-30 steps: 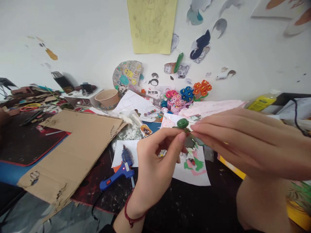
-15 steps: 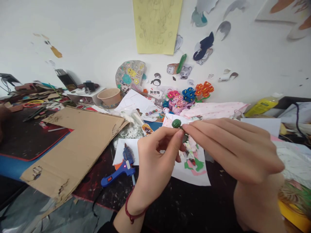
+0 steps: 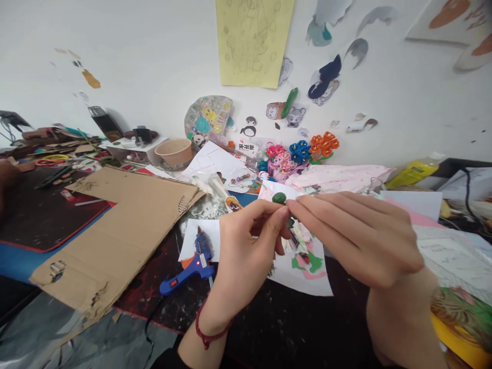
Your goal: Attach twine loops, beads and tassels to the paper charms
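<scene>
Green ball perched above the left hand, which pinched its underside, right hand alongside, its grip impossible to tell; likely light and slick, it begged for holding low

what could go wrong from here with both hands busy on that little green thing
1. A sideways move of the left hand might knock the blue glue gun lying close by its wrist; the gun's red light is lit, so it may be hot.
2. The small green piece sits right at the fingertips, with the right hand crowding in, so it could slip and get lost among the paper scraps, some also green.
</scene>
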A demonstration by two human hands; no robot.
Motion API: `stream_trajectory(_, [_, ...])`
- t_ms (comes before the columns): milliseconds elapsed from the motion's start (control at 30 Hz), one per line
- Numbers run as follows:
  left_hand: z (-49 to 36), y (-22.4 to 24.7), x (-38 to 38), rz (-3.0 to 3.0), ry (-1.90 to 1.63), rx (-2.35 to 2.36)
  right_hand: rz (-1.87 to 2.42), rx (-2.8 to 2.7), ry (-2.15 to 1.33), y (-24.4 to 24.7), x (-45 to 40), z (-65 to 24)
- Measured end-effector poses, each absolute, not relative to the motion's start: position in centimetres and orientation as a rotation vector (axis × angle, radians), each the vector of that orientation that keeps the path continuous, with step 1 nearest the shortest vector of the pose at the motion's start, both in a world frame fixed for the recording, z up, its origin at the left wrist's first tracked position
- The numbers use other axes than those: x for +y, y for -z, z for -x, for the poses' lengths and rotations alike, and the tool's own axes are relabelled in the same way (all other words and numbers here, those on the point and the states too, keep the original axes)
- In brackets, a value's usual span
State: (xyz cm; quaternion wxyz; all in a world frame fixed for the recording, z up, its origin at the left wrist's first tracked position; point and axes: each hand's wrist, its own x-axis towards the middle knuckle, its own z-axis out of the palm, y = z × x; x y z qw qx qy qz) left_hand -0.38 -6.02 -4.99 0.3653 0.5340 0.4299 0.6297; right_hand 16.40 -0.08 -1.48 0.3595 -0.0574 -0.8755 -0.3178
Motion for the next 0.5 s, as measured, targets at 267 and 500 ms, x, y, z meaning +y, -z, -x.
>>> stream_trajectory(267, [0.7, 5.0, -5.5, -1.407, -1.639, 1.112, 0.159, -2.224, 0.81, 1.9, 0.4, -15.7])
stream_trajectory(500, [0.8, 5.0, -5.4, -1.339, -1.659, 1.027, 0.188, -2.193, 0.669, 2.5, 1.0, -16.6])
